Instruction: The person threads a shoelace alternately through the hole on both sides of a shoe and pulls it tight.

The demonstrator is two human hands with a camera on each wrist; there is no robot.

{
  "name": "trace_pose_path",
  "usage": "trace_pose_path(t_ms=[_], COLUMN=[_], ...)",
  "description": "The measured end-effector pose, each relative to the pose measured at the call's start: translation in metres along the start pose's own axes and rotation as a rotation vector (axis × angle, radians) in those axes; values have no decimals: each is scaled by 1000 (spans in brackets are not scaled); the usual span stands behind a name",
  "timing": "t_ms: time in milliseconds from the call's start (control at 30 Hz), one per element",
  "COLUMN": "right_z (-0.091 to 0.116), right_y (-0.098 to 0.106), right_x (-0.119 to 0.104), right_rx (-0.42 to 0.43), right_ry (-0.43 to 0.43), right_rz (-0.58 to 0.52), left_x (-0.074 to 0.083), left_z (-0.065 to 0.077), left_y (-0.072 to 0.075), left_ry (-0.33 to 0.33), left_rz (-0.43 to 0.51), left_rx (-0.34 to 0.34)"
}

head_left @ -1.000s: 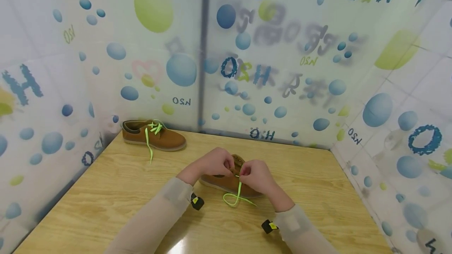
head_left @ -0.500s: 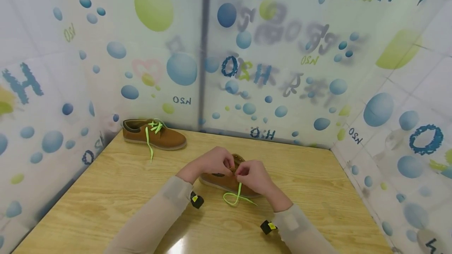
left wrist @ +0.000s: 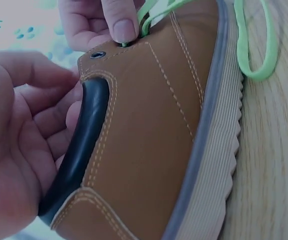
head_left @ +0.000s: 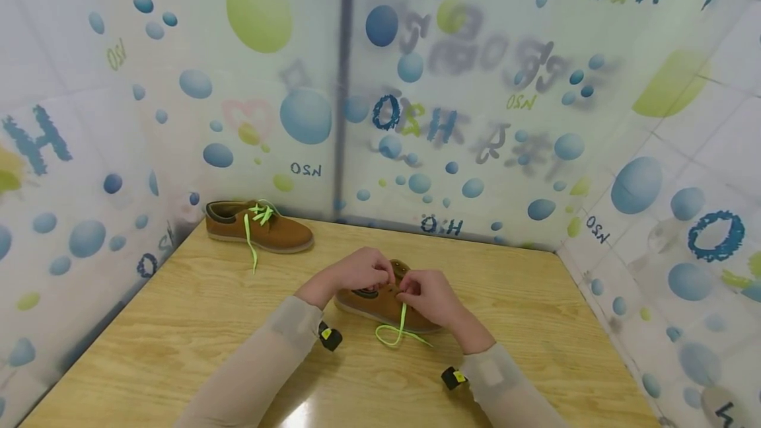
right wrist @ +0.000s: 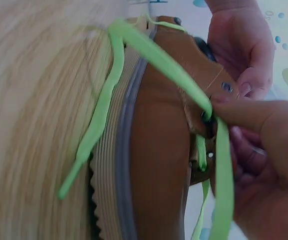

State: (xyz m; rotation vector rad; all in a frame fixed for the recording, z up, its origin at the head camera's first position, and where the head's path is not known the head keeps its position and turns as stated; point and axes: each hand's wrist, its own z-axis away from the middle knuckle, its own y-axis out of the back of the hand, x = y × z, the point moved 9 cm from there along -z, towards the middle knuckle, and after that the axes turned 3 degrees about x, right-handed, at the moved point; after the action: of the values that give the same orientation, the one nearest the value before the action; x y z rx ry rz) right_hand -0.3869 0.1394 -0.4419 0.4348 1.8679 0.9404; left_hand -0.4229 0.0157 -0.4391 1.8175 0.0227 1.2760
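A brown shoe [head_left: 380, 306] with a pale ridged sole stands on the table, toe to the right. Its neon-green shoelace [right wrist: 171, 70] passes through an eyelet, and a loop and a loose end lie on the wood. My left hand [head_left: 361, 271] pinches the top corner of the eyelet flap, some fingers hidden behind the dark padded collar [left wrist: 91, 125]. At the lace hole, my right hand [head_left: 431, 294] pinches the shoelace between thumb and fingers, its thumb [left wrist: 123, 25] right over the eyelet. Above that, one metal eyelet [left wrist: 98, 55] has no lace in it.
A second brown shoe [head_left: 285, 236], with its green lace threaded and one end hanging down, stands at the table's back left. The wooden table [head_left: 523, 335] meets patterned walls [head_left: 505, 203] behind and at the right.
My left fingers have drawn slightly up and away from the right fingers, showing more of the flap. The right hand has shifted a little left toward the eyelets; the shoes stay put.
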Motion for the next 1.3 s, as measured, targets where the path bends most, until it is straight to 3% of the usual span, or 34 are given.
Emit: trace_pose_path(t_ms=[267, 467, 700, 933, 1133, 1300], right_z=[1, 3, 4, 4, 0, -1], right_y=[7, 7, 7, 11, 16, 13], right_x=[-6, -9, -9, -4, 9, 15], right_rx=[42, 58, 80, 51, 3, -23], right_ry=[180, 288, 341, 327, 222, 172], right_rz=[78, 68, 41, -10, -92, -87], left_x=[4, 3, 0, -2, -3, -3], left_z=[0, 1, 1, 0, 0, -1], left_y=[-8, -12, -12, -11, -4, 3], left_ry=[11, 49, 73, 111, 111, 116], left_rz=[-39, 8, 131, 173, 99, 48], left_rx=[-33, -54, -43, 16, 102, 161])
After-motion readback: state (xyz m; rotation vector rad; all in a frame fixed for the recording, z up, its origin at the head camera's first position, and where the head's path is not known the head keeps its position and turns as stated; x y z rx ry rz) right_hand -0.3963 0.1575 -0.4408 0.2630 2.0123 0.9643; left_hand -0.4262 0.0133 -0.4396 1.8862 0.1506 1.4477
